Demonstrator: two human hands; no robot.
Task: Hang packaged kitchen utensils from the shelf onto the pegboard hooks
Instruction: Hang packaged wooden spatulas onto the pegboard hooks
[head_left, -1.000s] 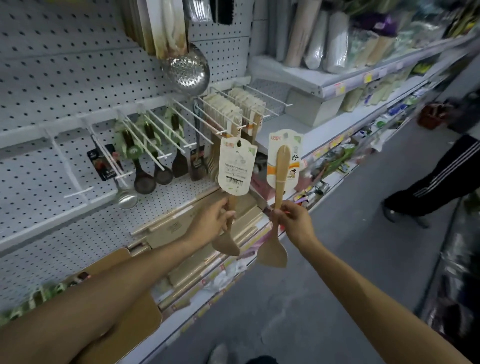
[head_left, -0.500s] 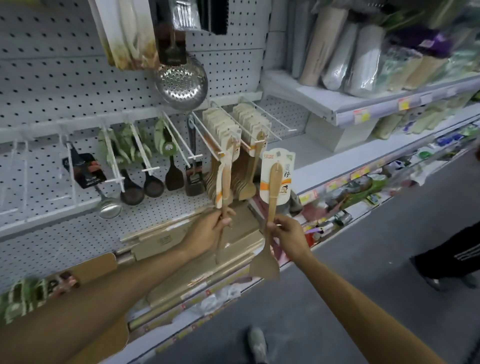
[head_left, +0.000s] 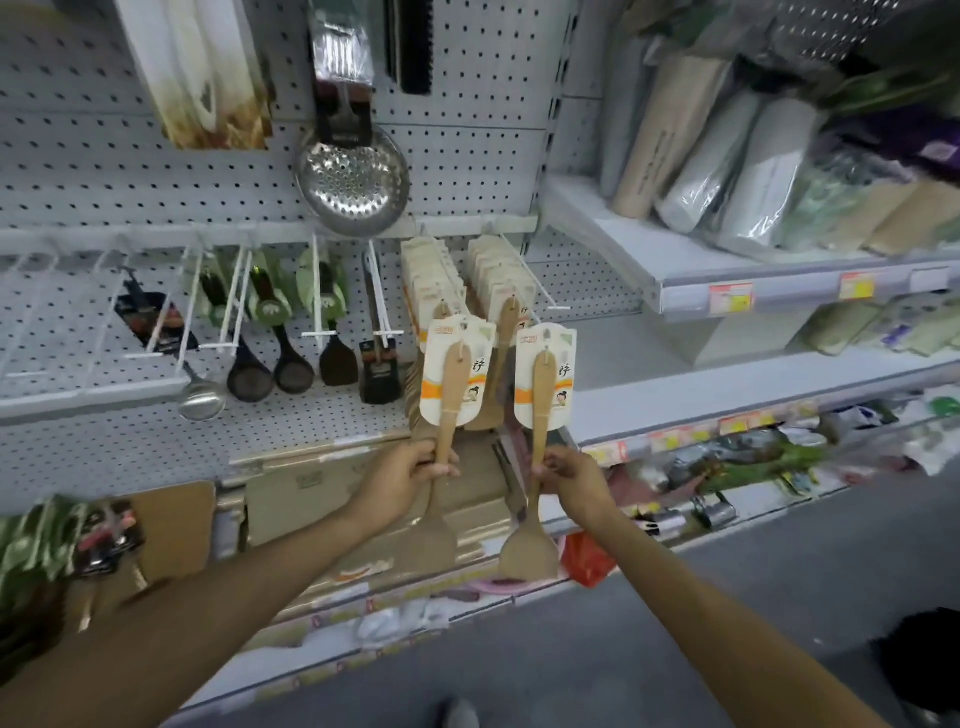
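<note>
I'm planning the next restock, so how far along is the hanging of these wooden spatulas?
Done: two hooks already carry rows of carded spatulas. In hand: the left hand grips one carded spatula by its handle, and the right hand grips another; both cards sit just in front of the hook tips, not visibly threaded on. Left: hanging these two; further stock isn't clear.

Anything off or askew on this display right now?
Nothing damaged or spilled. Both wooden spatulas, left and right, are off the hooks, gripped by the left hand and right hand.
</note>
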